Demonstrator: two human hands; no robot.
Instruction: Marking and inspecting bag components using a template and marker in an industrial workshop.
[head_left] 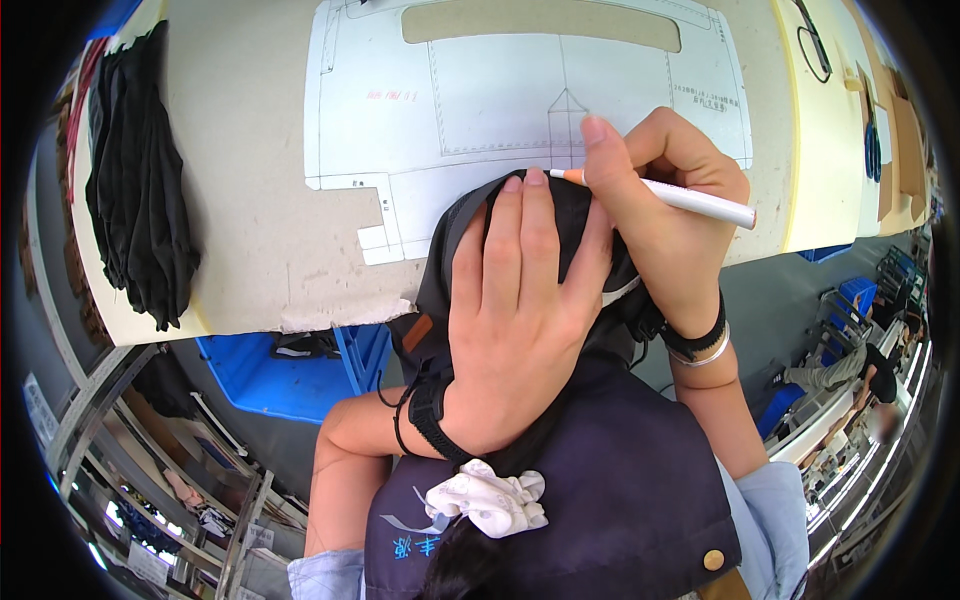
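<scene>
covering template (500, 90): black cloth (572, 208) under splayed left fingers (505, 240); right fingers (612, 165) clamp pen (705, 203); dark bundle (140, 190) leftward

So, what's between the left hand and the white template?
Black cloth: the head view shows it under the left hand, partly covering the white template.

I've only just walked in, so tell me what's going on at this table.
A person's left hand rests on black fabric that overlaps the lower part of a white pattern template. The right hand grips a white marker pen, its tip at the fabric's upper edge; whether it touches is unclear. A bundle of black cloth lies toward the table's left end.
</scene>
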